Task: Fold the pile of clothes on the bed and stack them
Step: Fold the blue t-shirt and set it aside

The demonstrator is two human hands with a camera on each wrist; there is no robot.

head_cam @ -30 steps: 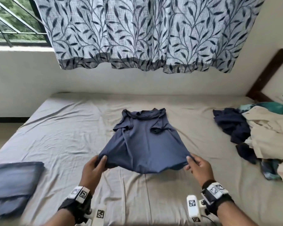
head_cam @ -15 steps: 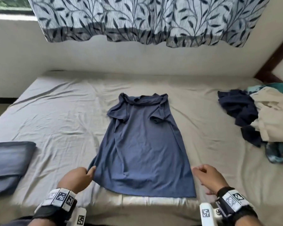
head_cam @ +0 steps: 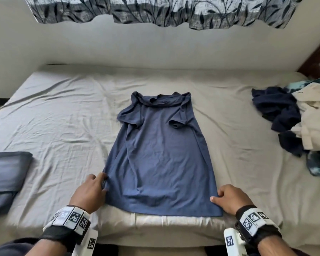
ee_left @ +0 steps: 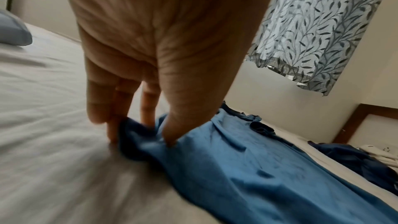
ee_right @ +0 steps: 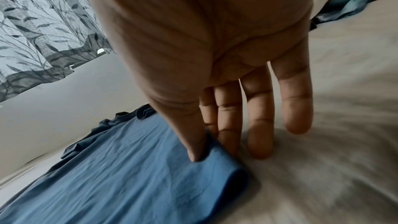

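While shirt (head_cam: 160, 159) lies flat, clothes pile (head_cam: 301, 124) right.

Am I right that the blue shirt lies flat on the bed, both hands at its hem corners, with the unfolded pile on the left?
Not quite. The unfolded pile lies on the right of the bed, as the head view shows. The rest holds: the blue shirt lies flat, the left hand and right hand at its hem corners.

Leaf-patterned curtain (head_cam: 163, 11) hangs over pale wall (head_cam: 155, 47)

The shirt (head_cam: 161, 154), lifted by its hem a second ago, now lies flat, both hands pinching its lower side edges.
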